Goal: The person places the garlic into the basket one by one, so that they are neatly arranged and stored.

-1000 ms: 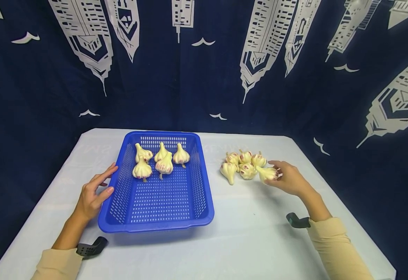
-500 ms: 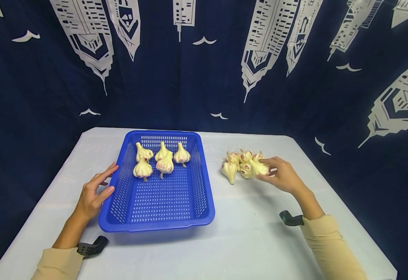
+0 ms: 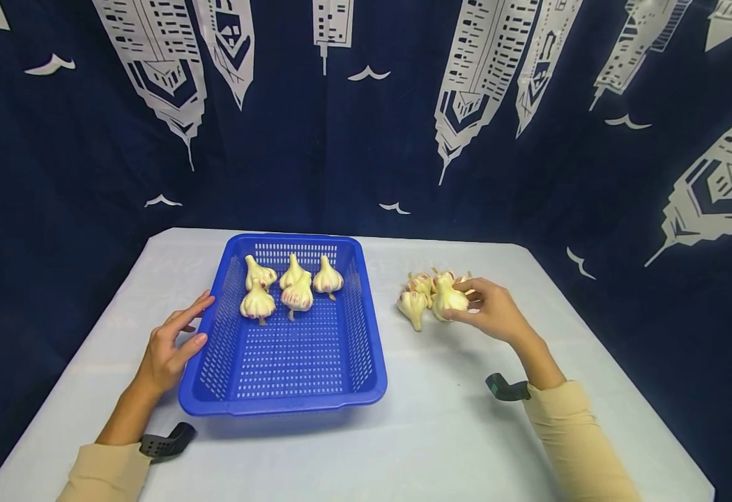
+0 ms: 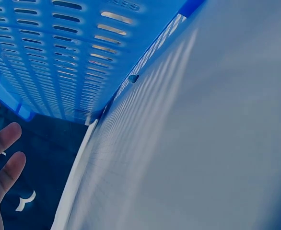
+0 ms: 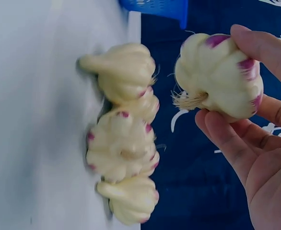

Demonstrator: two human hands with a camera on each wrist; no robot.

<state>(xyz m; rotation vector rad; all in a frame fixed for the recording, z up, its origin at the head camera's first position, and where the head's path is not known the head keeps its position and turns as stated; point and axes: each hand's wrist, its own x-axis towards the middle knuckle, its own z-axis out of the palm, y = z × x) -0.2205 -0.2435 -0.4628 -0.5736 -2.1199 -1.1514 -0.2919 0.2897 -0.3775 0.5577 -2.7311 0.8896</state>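
Note:
My right hand (image 3: 490,308) pinches a garlic bulb (image 5: 219,76) between thumb and fingers. The bulb is cream with purple patches; its roots show in the right wrist view. In the head view this bulb overlaps a group of other garlic bulbs (image 3: 412,307) on the table, partly hiding them. My left hand (image 3: 166,351) rests at the left rim of a blue perforated basket (image 3: 375,348), fingers spread and relaxed. Inside the basket, towards its far end, several garlic bulbs (image 3: 257,303) stand or lean, one group overlapping another.
The white table (image 3: 429,432) ends at a dark blue curtain (image 3: 322,174) printed with white buildings. Black wrist straps (image 3: 168,442) sit on both forearms, near the beige sleeves (image 3: 582,432). Basket and loose bulbs stand apart, with white tabletop between them.
My right hand has moved left with the held garlic bulb, from the right side of the group to over it, and the bulb's neck has turned upward. The left hand stays at the basket.

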